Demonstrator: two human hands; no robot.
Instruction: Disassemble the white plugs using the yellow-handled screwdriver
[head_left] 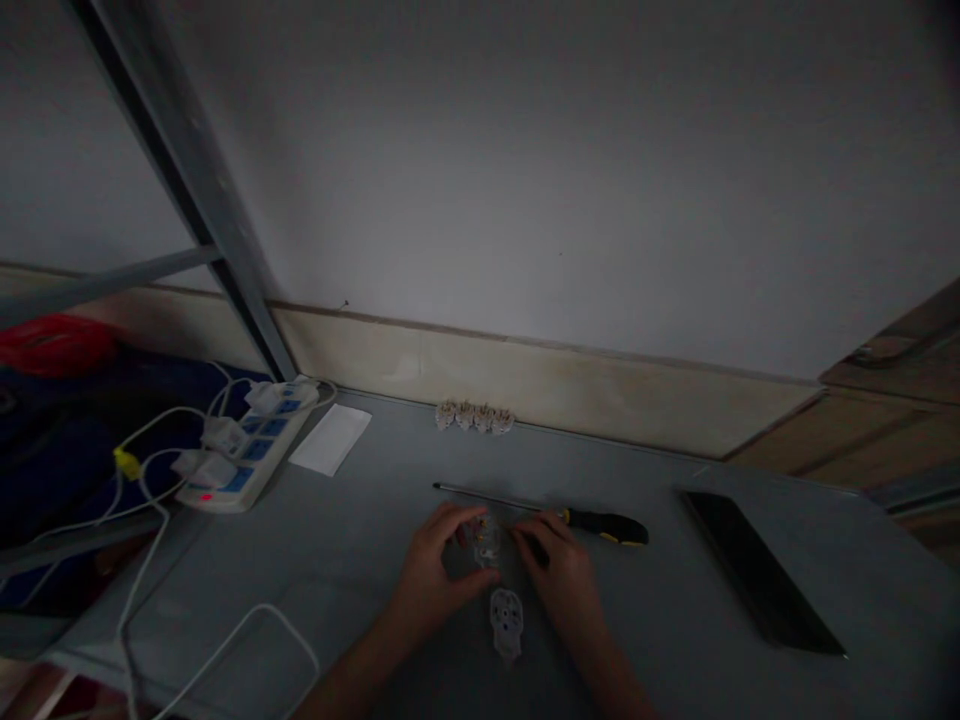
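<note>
My left hand [444, 570] grips a small translucent plastic housing with brass-coloured bits [486, 540] between thumb and fingers. Close by its right side, my right hand [559, 555] has thumb and fingertips pinched together; whatever they hold is too small to make out. Just below the hands, a pale plastic cover with several holes [506, 622] lies flat on the grey table [360, 560]. A screwdriver with a black and yellow handle [607, 526] rests beyond my hands, its shaft pointing left.
Several similar small plastic parts [474, 416] stand in a row by the wall. At the left are a power strip [251, 460] with plugs and white cables, and a white paper [331, 440]. A dark flat device [757, 570] lies on the right.
</note>
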